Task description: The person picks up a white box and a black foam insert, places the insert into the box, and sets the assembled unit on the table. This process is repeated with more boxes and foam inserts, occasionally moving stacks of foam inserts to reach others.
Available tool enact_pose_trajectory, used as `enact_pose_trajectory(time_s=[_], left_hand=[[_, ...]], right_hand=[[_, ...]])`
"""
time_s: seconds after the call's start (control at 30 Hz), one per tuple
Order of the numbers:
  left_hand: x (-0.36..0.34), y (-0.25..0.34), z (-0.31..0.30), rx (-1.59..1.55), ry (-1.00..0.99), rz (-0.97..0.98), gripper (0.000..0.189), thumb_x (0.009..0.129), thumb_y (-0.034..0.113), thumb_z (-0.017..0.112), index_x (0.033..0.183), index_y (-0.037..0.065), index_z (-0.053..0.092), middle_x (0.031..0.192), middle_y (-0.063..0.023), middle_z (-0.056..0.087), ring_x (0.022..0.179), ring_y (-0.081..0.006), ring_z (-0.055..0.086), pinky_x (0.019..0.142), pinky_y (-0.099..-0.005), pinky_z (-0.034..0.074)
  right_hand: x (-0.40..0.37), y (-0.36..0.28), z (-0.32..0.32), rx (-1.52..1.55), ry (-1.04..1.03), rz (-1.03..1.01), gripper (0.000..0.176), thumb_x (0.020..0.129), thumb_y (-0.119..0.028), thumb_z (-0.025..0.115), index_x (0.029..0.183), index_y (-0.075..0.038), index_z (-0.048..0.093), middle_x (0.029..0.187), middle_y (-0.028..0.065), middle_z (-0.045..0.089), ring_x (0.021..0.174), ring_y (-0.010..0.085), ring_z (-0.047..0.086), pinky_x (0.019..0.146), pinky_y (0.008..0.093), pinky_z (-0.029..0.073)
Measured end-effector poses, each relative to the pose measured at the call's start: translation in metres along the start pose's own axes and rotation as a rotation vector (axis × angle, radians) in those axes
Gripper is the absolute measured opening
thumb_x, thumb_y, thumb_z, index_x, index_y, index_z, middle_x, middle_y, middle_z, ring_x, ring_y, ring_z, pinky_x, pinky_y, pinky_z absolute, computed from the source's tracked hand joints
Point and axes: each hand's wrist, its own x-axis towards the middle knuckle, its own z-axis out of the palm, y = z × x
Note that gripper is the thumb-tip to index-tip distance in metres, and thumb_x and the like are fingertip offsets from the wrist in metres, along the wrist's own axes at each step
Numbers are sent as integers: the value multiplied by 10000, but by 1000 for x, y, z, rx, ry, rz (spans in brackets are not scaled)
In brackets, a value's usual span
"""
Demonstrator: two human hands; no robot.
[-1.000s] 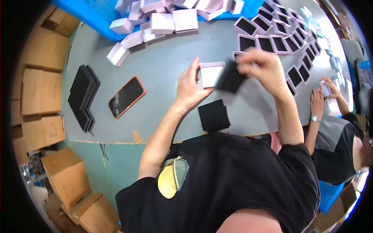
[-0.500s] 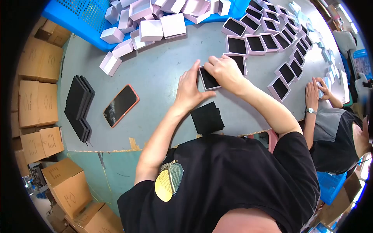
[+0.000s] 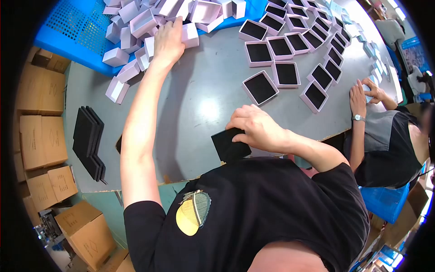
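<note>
My left hand point(image 3: 169, 44) reaches out to the pile of small pale pink open boxes, its fingers and thumb closed on the side of one box point(image 3: 190, 35). Close to my body, my right hand point(image 3: 257, 128) pinches the edge of a black square pad point(image 3: 230, 144) at the table's near edge. Beyond that hand lies a pale box with a black insert point(image 3: 260, 88), tilted beside another filled box point(image 3: 286, 74).
A blue perforated crate point(image 3: 74, 27) holds the pile at the far left. Rows of filled boxes point(image 3: 281, 46) spread to the right. Stacked black pads point(image 3: 89, 136) lie left, near a phone mostly hidden by my arm. A co-worker's hands point(image 3: 362, 95) work at the right.
My left hand has left the box in the middle and moved up-left to the pile. My right hand has come back to the black pad. The filled box now lies by the rows.
</note>
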Motion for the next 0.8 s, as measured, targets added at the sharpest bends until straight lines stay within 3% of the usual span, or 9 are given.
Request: enact_pose_trajectory(time_s=[0.17,0.3,0.37,0.43,0.5,0.57,0.7,0.73,0.8], left_hand=[[-33,19,-45,-139,10,92,292,709,84,746,942,-1,591,939,-192,645,895,-384,610,805,-474,461],[-75,29,-70,-519,-279,-68,268,705,47,709,932,33,568,904,-159,644,873,-378,599,793,-469,456],[-98,39,-84,-387,-120,124,292,682,43,710,939,51,572,921,-131,645,893,-360,589,787,-449,460],[-128,44,-72,-375,-155,161,364,644,49,756,981,63,619,1198,-126,611,1112,-354,549,949,-455,426],[-154,56,-46,-340,-51,241,255,668,142,796,828,66,612,1331,-162,520,1269,-394,439,1018,-513,371],[-176,70,-23,-647,-119,38,253,684,192,824,763,57,625,1424,-225,430,1380,-434,320,1099,-532,298],[-173,81,-12,-918,-72,-143,677,578,160,897,1160,90,558,1490,-255,304,1406,-415,287,1082,-496,357],[-174,84,-8,-853,-41,-144,1014,513,136,923,1363,102,373,1525,-241,213,1392,-390,324,1062,-454,403],[-171,93,0,-998,-20,-208,1235,483,131,936,1483,114,210,1539,-220,162,1362,-362,372,1029,-431,448]], right_hand=[[4,-3,-18,396,-51,207,170,730,-87,762,857,-25,667,836,90,654,815,241,632,750,332,497],[8,17,-39,730,-213,310,157,751,-34,772,866,-18,665,857,13,659,830,92,610,744,252,483],[11,23,-55,911,-79,361,187,761,-34,779,908,-32,663,877,-13,653,800,52,591,738,217,475],[19,30,-66,1037,117,409,183,774,-27,764,925,-33,661,879,-12,654,787,44,589,741,197,470],[35,41,-65,884,322,376,173,792,-23,743,942,-27,658,873,-5,658,788,42,592,744,190,469],[54,51,-59,637,411,407,176,805,-56,743,963,-21,673,865,-6,661,792,55,596,752,206,476],[89,49,-40,353,305,236,173,780,-90,752,913,10,705,801,34,690,751,82,607,703,255,499],[94,49,-34,325,254,241,172,771,-91,752,905,8,706,799,57,694,748,105,619,707,270,505],[102,51,-26,134,137,190,178,738,-83,748,895,-8,713,808,119,701,751,197,663,719,311,520]])
